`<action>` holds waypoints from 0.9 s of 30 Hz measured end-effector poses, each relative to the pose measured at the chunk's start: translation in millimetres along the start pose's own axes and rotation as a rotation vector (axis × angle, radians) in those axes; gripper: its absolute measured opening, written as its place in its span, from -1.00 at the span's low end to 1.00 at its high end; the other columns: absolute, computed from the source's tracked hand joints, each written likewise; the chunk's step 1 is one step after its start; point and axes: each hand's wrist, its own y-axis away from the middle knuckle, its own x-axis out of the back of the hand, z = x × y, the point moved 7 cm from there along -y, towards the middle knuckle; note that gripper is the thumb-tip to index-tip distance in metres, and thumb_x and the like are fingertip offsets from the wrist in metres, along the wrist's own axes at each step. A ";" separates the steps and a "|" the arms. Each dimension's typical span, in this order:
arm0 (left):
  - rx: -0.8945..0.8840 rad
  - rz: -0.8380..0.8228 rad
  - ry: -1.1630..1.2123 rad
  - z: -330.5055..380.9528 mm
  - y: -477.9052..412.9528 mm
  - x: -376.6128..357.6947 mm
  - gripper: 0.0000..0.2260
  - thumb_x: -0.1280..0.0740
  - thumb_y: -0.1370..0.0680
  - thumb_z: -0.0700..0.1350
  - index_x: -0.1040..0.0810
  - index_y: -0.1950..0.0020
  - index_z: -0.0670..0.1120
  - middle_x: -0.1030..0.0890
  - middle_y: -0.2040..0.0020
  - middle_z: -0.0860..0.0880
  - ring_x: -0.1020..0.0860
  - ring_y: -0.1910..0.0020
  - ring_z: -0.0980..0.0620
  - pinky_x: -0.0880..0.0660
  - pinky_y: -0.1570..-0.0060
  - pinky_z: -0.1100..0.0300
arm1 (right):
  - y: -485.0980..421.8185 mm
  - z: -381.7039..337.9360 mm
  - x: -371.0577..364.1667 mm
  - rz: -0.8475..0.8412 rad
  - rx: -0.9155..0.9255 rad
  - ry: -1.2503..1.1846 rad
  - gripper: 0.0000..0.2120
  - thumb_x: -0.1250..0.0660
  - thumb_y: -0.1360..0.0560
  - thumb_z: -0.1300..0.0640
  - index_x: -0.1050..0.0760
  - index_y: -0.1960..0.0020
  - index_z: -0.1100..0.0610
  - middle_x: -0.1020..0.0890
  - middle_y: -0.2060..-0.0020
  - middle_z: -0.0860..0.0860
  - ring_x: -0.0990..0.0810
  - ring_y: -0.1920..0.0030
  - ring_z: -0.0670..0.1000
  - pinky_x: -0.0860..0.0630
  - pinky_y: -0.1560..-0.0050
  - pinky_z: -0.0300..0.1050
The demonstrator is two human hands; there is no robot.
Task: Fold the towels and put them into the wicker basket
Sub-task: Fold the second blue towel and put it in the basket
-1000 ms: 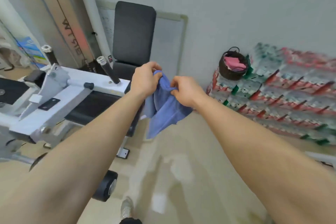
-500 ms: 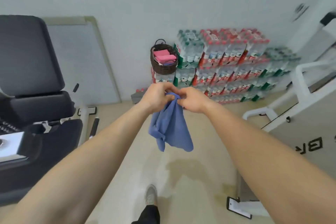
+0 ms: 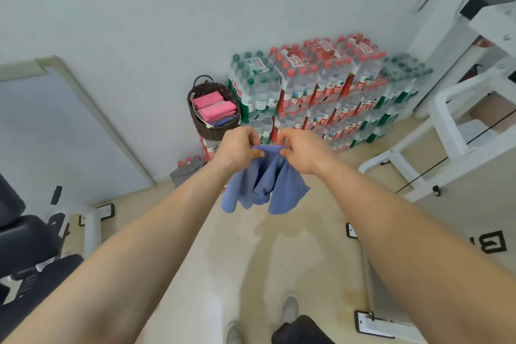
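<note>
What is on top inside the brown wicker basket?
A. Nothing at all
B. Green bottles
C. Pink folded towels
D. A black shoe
C: pink folded towels lie stacked on top in the wicker basket, while both hands, left hand and right hand, hold the blue towel in front of it.

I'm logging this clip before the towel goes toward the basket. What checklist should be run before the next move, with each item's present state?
1. Both hands hold the blue towel: ok, left hand and right hand pinch its top edge.
2. Towel folded: not ok, it hangs bunched in loose flaps.
3. Towel off the floor: ok, it hangs in the air.
4. Wicker basket in view: ok, beside the stacked water bottles.
5. Room in the basket: cannot tell; pink towels already lie near the rim.
6. Floor ahead clear: cannot tell, the arms hide part of it.
</note>
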 end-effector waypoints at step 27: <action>0.243 0.085 -0.356 10.6 -432.6 16.9 -0.83 -0.25 -0.62 0.00 -0.60 -0.03 -0.03 -0.62 0.02 -0.13 -0.57 0.02 -0.19 -0.50 0.04 0.02 | -374.7 266.5 208.3 0.269 -0.291 0.359 -0.49 -0.19 -0.50 0.37 -0.21 -0.44 0.28 -0.65 0.11 0.16 -0.62 0.15 0.21 -0.34 0.32 -0.07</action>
